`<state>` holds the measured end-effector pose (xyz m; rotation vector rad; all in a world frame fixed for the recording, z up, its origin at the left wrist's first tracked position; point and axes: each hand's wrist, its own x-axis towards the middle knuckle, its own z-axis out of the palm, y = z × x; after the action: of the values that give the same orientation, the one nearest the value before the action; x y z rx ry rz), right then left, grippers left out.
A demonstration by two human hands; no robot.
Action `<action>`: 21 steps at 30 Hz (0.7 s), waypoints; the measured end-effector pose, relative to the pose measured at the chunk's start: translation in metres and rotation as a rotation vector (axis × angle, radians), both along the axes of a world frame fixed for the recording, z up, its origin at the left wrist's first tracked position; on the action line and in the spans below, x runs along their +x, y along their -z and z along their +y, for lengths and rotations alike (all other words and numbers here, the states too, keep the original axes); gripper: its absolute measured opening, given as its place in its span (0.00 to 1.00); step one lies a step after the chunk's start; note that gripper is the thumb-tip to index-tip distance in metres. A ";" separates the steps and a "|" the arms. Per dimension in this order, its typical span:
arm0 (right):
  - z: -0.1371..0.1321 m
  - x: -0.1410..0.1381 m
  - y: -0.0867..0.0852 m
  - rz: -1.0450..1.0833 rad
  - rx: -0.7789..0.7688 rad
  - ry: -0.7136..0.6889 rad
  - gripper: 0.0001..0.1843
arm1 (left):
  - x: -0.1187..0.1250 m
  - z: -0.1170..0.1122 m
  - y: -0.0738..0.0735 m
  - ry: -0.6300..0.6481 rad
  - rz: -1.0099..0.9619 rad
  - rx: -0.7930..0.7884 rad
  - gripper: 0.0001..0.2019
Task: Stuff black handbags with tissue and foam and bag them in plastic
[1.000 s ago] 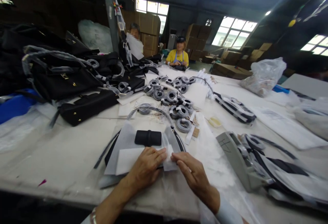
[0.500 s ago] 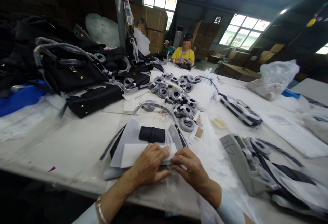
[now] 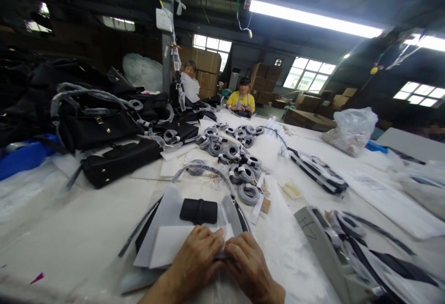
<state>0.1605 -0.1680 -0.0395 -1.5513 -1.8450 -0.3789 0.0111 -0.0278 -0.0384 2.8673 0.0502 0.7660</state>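
Observation:
In front of me a black handbag [image 3: 142, 235] lies on the table with its plastic-wrapped handle [image 3: 203, 168] arched away from me. A translucent grey sheet [image 3: 174, 202] covers it, and a black strap tab [image 3: 199, 211] shows on top. Across the near part lies a white foam sheet [image 3: 168, 243]. My left hand [image 3: 198, 255] is closed over its near edge, thumb underneath. Close beside it my right hand [image 3: 248, 262] is closed at the sheet's right end with curled fingers. What lies under the fingertips is mostly hidden.
Several wrapped strap coils [image 3: 232, 152] lie behind the bag. Black handbags [image 3: 100, 128] are piled at left. A grey case [image 3: 320, 243] and a wrapped bag [image 3: 389, 248] stand at right. A plastic sack [image 3: 352, 130] sits farther back. A person in yellow [image 3: 240, 101] works across the table.
My view has tilted up, so the table and bag appear lower. My hands have drawn closer together at the foam sheet's near edge, and the right fingers have curled over it.

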 end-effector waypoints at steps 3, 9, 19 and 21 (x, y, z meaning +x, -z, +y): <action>0.001 0.002 0.002 -0.010 0.013 0.012 0.03 | 0.003 0.000 0.006 -0.004 -0.094 0.098 0.16; 0.003 0.002 -0.011 0.040 -0.115 0.060 0.24 | 0.005 0.000 0.012 0.019 -0.158 0.183 0.14; 0.008 0.005 -0.004 -0.011 -0.162 0.147 0.27 | 0.008 0.000 0.019 -0.005 -0.195 0.210 0.14; 0.008 0.004 -0.011 -0.022 -0.150 0.143 0.24 | 0.009 -0.001 0.022 -0.015 -0.209 0.214 0.14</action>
<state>0.1647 -0.1596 -0.0283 -1.7943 -1.8199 -0.3298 0.0199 -0.0292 -0.0607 2.9667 -0.0400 1.1342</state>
